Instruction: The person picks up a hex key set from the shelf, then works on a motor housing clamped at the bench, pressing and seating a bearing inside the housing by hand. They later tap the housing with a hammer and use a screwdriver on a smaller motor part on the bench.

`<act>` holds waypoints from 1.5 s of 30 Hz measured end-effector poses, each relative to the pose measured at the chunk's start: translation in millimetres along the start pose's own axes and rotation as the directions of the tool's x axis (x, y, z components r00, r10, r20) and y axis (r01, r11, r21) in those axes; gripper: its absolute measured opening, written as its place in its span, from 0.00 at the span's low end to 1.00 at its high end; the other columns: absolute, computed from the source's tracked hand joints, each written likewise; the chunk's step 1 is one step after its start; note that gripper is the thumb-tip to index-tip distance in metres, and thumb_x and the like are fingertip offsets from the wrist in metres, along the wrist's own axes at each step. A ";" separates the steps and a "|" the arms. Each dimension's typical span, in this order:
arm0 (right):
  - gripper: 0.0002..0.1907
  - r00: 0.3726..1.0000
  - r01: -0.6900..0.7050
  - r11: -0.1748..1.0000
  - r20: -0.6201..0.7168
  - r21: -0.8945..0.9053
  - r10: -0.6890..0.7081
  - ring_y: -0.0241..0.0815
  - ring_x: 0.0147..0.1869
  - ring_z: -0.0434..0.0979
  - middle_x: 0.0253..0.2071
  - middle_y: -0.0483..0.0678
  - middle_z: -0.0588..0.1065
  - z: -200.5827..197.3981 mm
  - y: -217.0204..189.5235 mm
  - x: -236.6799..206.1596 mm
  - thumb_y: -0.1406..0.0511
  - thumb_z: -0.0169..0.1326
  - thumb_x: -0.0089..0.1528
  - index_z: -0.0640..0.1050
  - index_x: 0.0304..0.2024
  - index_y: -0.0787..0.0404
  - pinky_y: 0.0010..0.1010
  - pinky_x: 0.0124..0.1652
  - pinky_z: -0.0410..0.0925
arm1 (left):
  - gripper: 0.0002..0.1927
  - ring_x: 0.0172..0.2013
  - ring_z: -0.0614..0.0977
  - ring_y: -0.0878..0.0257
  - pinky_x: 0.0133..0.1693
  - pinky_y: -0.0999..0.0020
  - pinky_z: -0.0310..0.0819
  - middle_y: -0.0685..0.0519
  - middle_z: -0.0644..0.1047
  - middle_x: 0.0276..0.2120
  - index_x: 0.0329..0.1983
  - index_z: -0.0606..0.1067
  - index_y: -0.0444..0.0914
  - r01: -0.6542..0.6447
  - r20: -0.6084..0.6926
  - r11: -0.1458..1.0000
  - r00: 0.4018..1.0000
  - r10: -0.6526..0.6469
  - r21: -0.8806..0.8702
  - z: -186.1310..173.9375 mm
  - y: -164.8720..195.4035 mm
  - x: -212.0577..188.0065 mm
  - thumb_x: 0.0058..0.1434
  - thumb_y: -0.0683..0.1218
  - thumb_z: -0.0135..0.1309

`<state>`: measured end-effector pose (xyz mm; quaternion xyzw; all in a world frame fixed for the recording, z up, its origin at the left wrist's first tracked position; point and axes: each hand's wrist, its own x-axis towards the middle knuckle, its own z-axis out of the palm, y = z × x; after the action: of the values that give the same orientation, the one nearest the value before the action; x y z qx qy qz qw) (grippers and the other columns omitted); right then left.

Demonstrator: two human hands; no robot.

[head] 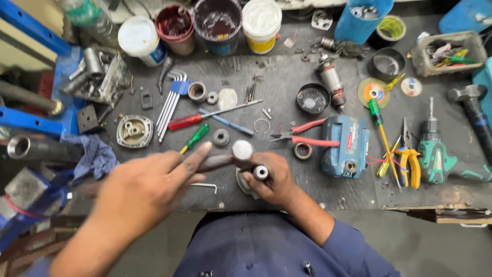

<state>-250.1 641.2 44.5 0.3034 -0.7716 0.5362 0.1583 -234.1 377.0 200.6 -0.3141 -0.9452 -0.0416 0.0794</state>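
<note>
A big dark worktable (287,77) fills most of the view, scratched and dusty. Its front edge at 5 o'clock is chipped. Below it, at 4 o'clock, lies a grey floor (435,246). At 10 o'clock a blue metal frame (31,31) crosses a pale wall.

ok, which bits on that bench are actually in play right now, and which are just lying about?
In hand:
left hand gripping a dark metal hammer with a round steel face
right hand holding a small steel shaft with a ring-shaped end

Lying about:
red-handled long screwdriver
red-handled pliers
blue power-tool housing
green cordless drill
set of silver hex keys
</note>
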 end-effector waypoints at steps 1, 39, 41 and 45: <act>0.12 1.000 -0.010 0.999 -0.015 0.039 0.010 0.50 0.44 0.84 0.39 0.52 0.81 0.3 -0.1 -0.1 0.65 0.61 0.62 0.77 0.44 0.64 0.36 0.45 0.75 | 0.29 0.26 0.79 0.59 0.27 0.60 0.71 0.56 0.76 0.28 0.67 0.73 0.54 0.012 0.039 0.997 0.999 -0.015 0.074 -13.5 -5.3 -1.3 0.61 0.53 0.61; 0.27 0.972 -0.227 0.970 -0.033 0.091 0.231 0.48 0.47 0.83 0.44 0.52 0.79 6.6 27.1 -28.8 0.63 0.71 0.48 0.77 0.48 0.62 0.35 0.48 0.75 | 0.30 0.27 0.80 0.57 0.29 0.62 0.74 0.52 0.78 0.29 0.63 0.76 0.50 -0.076 -0.080 0.983 0.995 0.063 -0.169 -1.9 31.0 20.9 0.55 0.41 0.56; 0.24 0.965 -0.262 0.963 0.032 0.070 0.260 0.48 0.46 0.83 0.42 0.50 0.80 5.4 27.6 -29.3 0.64 0.71 0.49 0.77 0.46 0.60 0.34 0.48 0.76 | 0.29 0.29 0.78 0.57 0.32 0.63 0.71 0.52 0.79 0.35 0.66 0.75 0.49 -0.026 -0.181 0.992 0.984 0.004 -0.121 -10.3 26.0 17.9 0.60 0.40 0.55; 0.24 0.984 -0.180 0.975 0.021 0.128 0.179 0.48 0.51 0.84 0.47 0.50 0.81 2.3 29.9 -30.6 0.65 0.70 0.52 0.78 0.49 0.60 0.36 0.53 0.76 | 0.29 0.27 0.79 0.56 0.30 0.61 0.72 0.51 0.78 0.28 0.62 0.77 0.46 -0.132 -0.121 0.963 0.987 0.105 -0.236 3.2 29.4 23.2 0.54 0.41 0.58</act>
<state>-245.5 655.4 4.3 0.2445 -0.7602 0.5958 0.0858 -235.2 414.5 202.4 -0.3748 -0.9067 -0.1691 0.0935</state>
